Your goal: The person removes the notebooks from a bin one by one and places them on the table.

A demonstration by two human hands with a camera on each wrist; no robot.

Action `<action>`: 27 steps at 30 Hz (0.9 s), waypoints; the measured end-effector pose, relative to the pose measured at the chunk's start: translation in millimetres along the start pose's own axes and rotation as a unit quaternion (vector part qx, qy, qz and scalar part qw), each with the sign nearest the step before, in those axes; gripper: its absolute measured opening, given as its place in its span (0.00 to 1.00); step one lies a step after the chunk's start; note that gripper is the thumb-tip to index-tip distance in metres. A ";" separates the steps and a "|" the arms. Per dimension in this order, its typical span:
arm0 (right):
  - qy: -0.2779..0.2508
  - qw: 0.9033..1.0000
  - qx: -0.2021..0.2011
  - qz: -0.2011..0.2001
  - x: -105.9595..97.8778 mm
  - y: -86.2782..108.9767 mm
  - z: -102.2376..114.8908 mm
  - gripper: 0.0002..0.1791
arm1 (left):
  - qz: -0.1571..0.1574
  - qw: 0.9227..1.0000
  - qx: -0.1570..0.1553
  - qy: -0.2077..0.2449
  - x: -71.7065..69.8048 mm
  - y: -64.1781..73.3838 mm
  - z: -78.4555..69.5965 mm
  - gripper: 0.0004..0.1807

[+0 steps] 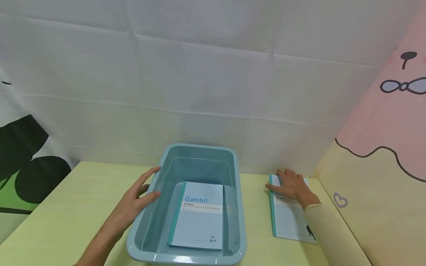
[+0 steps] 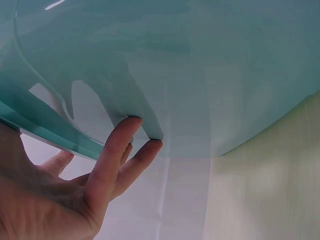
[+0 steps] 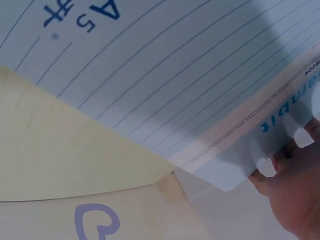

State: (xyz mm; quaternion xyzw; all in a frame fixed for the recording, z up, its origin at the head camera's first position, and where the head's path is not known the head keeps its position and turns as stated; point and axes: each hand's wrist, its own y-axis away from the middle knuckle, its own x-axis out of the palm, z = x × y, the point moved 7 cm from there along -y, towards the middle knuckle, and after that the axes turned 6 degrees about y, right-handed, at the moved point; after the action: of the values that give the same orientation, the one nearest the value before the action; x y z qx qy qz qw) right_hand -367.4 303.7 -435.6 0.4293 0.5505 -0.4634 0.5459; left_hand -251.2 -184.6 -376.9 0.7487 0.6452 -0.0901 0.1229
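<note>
A teal plastic basin (image 1: 186, 258) stands on the table, with a light blue Gambit notebook (image 1: 199, 221) lying flat inside. My left hand (image 1: 134, 203) is at the basin's left side, thumb and fingers spread. In the left wrist view, extended fingertips (image 2: 155, 145) meet the glossy wall. Farther right lies a second Gambit notebook (image 1: 289, 218) with a teal spine. Over its upper part rests my right hand (image 1: 293, 186), thumb along the spine and fingers at the top edge. The right wrist view shows those fingers bent at that edge.
A pale yellow tabletop (image 1: 93, 192) lies under everything. Behind it hangs a creased white sheet (image 1: 199, 85). The right side has a pink and cream printed panel (image 1: 372, 192), close to the second notebook. Dark printed shapes (image 1: 43, 177) show at far left.
</note>
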 end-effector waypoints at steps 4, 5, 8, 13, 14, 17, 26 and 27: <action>-0.008 1.000 0.001 -0.004 2.5 0.5 -0.6 0.42 | 0.000 1.000 -0.001 0.000 0.1 -0.1 1.1 0.37; -0.009 1.000 0.000 -0.005 2.8 0.1 -0.6 0.41 | 0.000 1.000 0.000 0.002 0.0 -0.2 1.1 0.37; -0.010 1.000 -0.003 -0.008 4.4 -1.6 -0.1 0.41 | 0.001 1.000 0.005 0.005 -0.1 -0.6 0.4 0.37; -0.011 1.000 -0.003 -0.005 8.2 -2.7 1.5 0.39 | 0.001 1.000 0.007 0.007 0.6 -0.7 -0.7 0.37; -0.014 1.000 -0.002 -0.003 8.7 -2.6 1.8 0.39 | 0.000 1.000 0.006 0.007 0.9 -0.8 -0.9 0.37; -0.024 1.000 0.003 -0.001 8.5 -2.5 3.0 0.40 | 0.000 1.000 0.006 0.006 1.2 -1.0 -1.0 0.37; -0.059 0.997 -0.001 -0.053 -23.1 -9.8 20.3 0.37 | 0.001 1.000 0.004 0.009 0.0 -1.0 0.8 0.37; -0.063 0.996 -0.001 -0.058 -29.1 -10.9 23.9 0.36 | 0.002 1.000 0.004 0.012 -0.1 -1.0 0.8 0.37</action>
State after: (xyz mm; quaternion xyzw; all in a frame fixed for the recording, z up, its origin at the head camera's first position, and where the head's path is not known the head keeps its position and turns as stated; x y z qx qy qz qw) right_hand -372.1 279.1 -405.4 0.3658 0.5396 -0.5200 0.5520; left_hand -252.2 -184.8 -377.7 0.7513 0.6449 -0.0835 0.1126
